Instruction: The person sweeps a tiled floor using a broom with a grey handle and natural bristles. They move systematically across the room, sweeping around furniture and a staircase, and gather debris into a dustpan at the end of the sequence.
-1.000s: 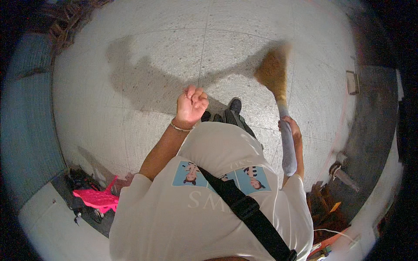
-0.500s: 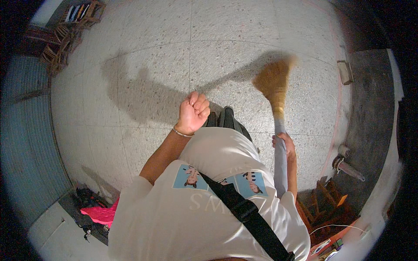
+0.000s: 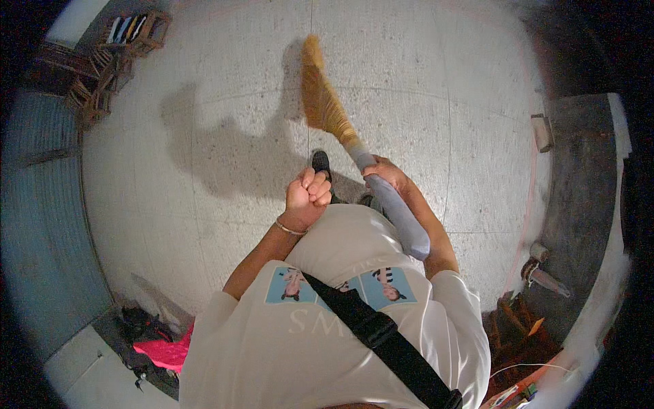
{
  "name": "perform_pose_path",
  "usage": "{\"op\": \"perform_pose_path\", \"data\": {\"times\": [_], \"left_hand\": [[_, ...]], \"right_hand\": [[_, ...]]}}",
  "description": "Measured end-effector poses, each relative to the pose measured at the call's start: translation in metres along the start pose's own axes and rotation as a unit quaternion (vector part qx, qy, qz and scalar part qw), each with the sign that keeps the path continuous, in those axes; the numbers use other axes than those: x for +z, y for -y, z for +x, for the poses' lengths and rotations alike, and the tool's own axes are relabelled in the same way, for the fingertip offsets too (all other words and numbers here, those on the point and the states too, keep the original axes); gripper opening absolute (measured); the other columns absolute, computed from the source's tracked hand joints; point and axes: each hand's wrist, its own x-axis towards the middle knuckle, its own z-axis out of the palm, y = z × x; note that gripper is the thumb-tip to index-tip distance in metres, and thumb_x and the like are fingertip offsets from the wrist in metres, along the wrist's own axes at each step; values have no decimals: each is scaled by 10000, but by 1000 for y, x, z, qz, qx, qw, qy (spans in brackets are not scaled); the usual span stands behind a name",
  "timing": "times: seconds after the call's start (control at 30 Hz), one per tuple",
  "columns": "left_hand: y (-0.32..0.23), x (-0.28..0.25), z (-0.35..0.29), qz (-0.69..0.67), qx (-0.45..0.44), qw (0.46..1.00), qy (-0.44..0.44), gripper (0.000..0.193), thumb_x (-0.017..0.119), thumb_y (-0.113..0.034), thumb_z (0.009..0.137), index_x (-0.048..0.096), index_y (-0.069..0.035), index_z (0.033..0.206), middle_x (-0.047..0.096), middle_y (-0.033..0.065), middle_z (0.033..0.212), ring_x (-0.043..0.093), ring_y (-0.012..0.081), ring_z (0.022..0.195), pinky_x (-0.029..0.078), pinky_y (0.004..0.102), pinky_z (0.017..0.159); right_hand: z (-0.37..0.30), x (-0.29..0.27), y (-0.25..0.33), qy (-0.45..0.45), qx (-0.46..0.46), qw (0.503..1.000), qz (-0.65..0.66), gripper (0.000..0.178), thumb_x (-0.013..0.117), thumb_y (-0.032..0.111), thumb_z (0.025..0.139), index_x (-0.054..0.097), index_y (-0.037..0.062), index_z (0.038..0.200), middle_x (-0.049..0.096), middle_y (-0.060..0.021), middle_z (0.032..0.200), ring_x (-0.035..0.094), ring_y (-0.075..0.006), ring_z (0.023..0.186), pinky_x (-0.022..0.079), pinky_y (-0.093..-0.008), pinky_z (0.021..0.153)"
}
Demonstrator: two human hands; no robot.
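Note:
A broom point(image 3: 320, 99) with yellow-brown bristles and a grey handle slants across the middle of the view. My right hand point(image 3: 390, 174) is wrapped round the upper part of that handle, close below the bristle binding. The bristles point away from me over the speckled floor point(image 3: 238, 88); whether their tip touches it I cannot tell. My left hand point(image 3: 306, 195) is a loose fist in front of my waist, fingers curled, with nothing seen in it and apart from the broom. Just beyond it shows my dark shoe point(image 3: 321, 162).
Wooden chairs or racks point(image 3: 102, 75) stand at the far left, beside a blue corrugated shutter point(image 3: 44, 191). Pink cloth point(image 3: 163, 353) lies at the near left. Along the right wall are a pale block point(image 3: 542, 133) and a plastic-wrapped bundle point(image 3: 547, 279). Wooden furniture point(image 3: 511, 327) stands near right.
The broom has swung from the right to the middle, its bristles now farther away and to the left. My right hand moved inward and forward with it. My left fist came slightly nearer me.

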Motion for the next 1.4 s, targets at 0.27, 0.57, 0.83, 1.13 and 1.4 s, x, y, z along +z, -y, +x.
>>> {"op": "perform_pose_path", "data": {"times": [0.27,0.57,0.83,1.13,1.4], "left_hand": [[-89,20,41,27,-30,999,-23,248,390,-93,790,364,-128,547,324,-7,507,273,93,416,211,231,371],[-138,2,65,22,-76,996,-29,245,387,-107,796,371,-129,552,319,-8,506,285,99,422,217,234,368],[-150,16,75,3,-33,999,-41,239,381,-95,798,371,-129,561,319,-12,518,285,98,437,219,230,380],[-163,86,67,179,51,981,60,34,405,-40,732,409,-62,707,439,54,630,395,145,579,332,257,568],[-143,266,60,502,393,613,467,168,510,-125,742,504,-55,895,469,72,921,446,229,821,365,334,774]], "right_hand": [[48,-9,4,-28,20,999,-13,216,578,227,686,559,30,773,567,-85,666,545,-172,551,444,-318,501],[-25,-23,-23,-195,88,961,173,389,610,149,680,425,-10,982,528,-117,703,553,-215,540,483,-346,479],[13,3,62,-141,67,987,22,404,587,201,643,474,-12,967,544,-101,676,544,-190,534,458,-313,479],[151,16,150,8,-82,995,-65,169,568,235,699,576,66,694,574,-60,647,539,-164,555,426,-312,522],[196,-76,91,54,-72,996,-14,214,518,280,754,562,76,708,579,-47,651,548,-149,569,437,-305,543]]}}
